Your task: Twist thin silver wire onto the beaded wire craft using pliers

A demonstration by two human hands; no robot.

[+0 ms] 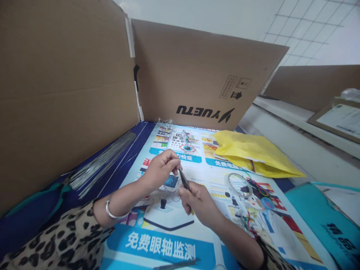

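Dark, slim-nosed metal pliers (184, 180) stand tilted above the colourfully printed sheet (165, 215), gripped in the right hand (198, 200). The left hand (161, 168) pinches its fingertips beside the nose; whether anything is held cannot be told. A slip could nip them, given such closeness. Both hands angle inward.

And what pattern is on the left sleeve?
The left sleeve has leopard print, dark spots on beige, best seen in the head view.

The tool (183, 179) looks metal; the wires (105, 161), shiny metal; the bangle (108, 209), polished metal. The board (197, 71) is matt cardboard, the sleeve (66, 236) cloth, the poster (157, 240) smooth.
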